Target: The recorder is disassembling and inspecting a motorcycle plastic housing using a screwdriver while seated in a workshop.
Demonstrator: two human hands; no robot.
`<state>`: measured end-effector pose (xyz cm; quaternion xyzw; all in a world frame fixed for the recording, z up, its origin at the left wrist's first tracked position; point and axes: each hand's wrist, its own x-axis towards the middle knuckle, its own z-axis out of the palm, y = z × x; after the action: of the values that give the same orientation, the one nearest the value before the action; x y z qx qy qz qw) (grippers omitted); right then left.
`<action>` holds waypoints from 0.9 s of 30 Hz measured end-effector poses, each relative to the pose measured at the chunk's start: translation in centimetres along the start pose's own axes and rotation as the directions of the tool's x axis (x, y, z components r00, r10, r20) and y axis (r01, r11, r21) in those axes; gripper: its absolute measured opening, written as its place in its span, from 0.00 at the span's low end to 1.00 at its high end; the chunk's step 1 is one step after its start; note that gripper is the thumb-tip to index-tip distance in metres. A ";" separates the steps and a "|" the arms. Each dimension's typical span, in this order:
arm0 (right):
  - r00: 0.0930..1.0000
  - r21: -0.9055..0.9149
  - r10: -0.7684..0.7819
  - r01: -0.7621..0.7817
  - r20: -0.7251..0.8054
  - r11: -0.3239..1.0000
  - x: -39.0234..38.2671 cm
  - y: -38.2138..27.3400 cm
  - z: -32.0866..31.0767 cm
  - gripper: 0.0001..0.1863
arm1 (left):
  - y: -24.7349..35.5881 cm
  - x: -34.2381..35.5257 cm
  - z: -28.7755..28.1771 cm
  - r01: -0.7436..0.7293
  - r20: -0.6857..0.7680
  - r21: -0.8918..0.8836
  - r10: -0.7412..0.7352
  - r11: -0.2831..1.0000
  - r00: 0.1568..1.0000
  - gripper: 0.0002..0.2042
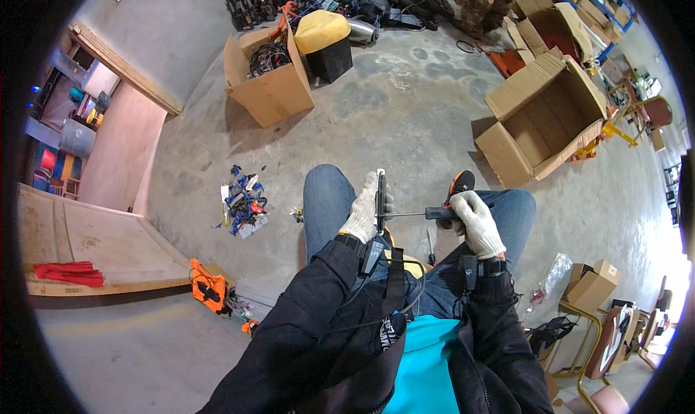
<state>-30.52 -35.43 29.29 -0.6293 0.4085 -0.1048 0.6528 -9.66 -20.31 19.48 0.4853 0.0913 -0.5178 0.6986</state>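
My left hand [360, 216], in a white knit glove, grips a narrow dark metal piece [380, 204] with a pale top end, held upright between my knees. My right hand [474, 218], also gloved, is closed on a screwdriver [441, 213] with a black handle, its shaft lying horizontal with the tip at the dark piece. A second long tool [431, 251] with a dark handle lies below, between my legs. Both forearms wear dark sleeves and wrist devices with a cable.
A cardboard box of cables [269, 95], a yellow-lidded black bin [326, 44] and an open carton [539, 113] stand ahead. Small blue parts [240, 204] lie left of my knee, near an orange item [206, 283] and a wooden bench [94, 247]. Chairs [608, 349] stand right.
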 end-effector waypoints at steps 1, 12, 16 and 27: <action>1.000 -0.001 0.000 0.000 0.001 1.000 0.1 0.3 -0.1 0.13 | 0.0 0.0 -0.1 -0.009 0.011 -0.007 0.009 1.000 1.000 0.29; 0.998 0.060 -0.032 0.029 0.063 0.998 0.1 0.7 0.3 0.19 | 0.5 0.0 -0.2 -0.007 -0.009 -0.057 0.007 0.998 1.000 0.28; 0.999 -0.099 0.015 -0.012 0.030 0.995 0.5 1.4 -0.2 0.20 | 0.1 0.5 -0.4 -0.020 0.011 -0.065 0.021 0.998 1.000 0.27; 0.979 0.075 -0.178 0.171 0.098 0.982 1.6 3.2 -0.9 0.23 | 0.5 -0.2 0.2 -0.023 -0.033 -0.051 0.021 0.998 0.999 0.26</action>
<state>-31.33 -36.53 25.88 -0.6455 0.3134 -0.1421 0.6819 -9.39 -20.35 19.95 0.4766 0.1107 -0.4997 0.7148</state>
